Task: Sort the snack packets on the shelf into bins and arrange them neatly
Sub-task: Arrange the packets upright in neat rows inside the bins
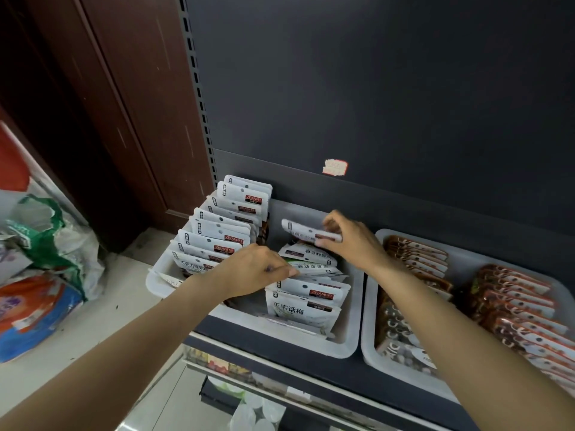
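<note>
Dark shelving [389, 88] fills the background, with two white bins on the shelf. My right hand [351, 241] is pinching one white snack packet [306, 230], holding it above the back of the left bin [348, 337]. My left hand [255, 269] has its fingers curled onto the packets stacked [308, 293] in that bin's middle. More white packets [224, 225] stand along its left side, and brown packets [510, 303] fill the right bin [368, 306].

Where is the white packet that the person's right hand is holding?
In the head view, the white packet is pinched in the right hand above the rear right of the left bin, just over the tilted packets below it.
</note>
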